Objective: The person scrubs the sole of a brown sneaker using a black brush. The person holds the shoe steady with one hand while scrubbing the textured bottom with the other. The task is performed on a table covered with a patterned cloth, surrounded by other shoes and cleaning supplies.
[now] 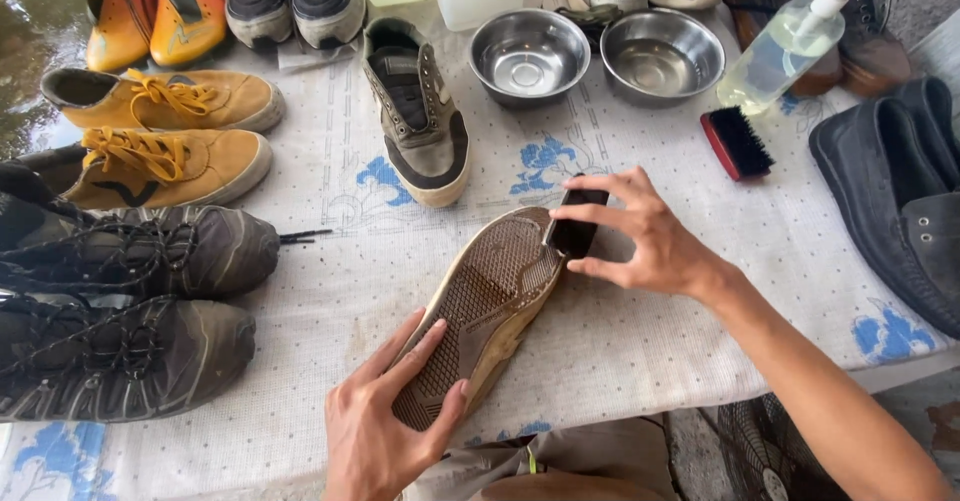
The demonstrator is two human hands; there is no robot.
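The shoe (pixel 490 306) lies sole-up near the front edge of the table (pixel 650 341), toe pointing away from the person. The left hand (pixel 385 426) rests on the heel end of the sole, fingers extended and slightly spread, thumb along the sole's edge. The right hand (pixel 645 236) pinches a small dark brush (pixel 575 223) between thumb and fingertips and holds it against the toe end of the sole; whether bristles touch the tread cannot be told, as the fingers cover part of it.

A matching grey shoe (pixel 420 111) stands upright beyond it. Two steel bowls (pixel 595 56) sit side by side at the far edge. A pump bottle (pixel 790 46) stands to their right, with a red-backed brush (pixel 737 143) just beside it. Yellow shoes (pixel 165 131) and dark boots (pixel 130 301) line the left side. A black loafer (pixel 895 191) lies at the right.
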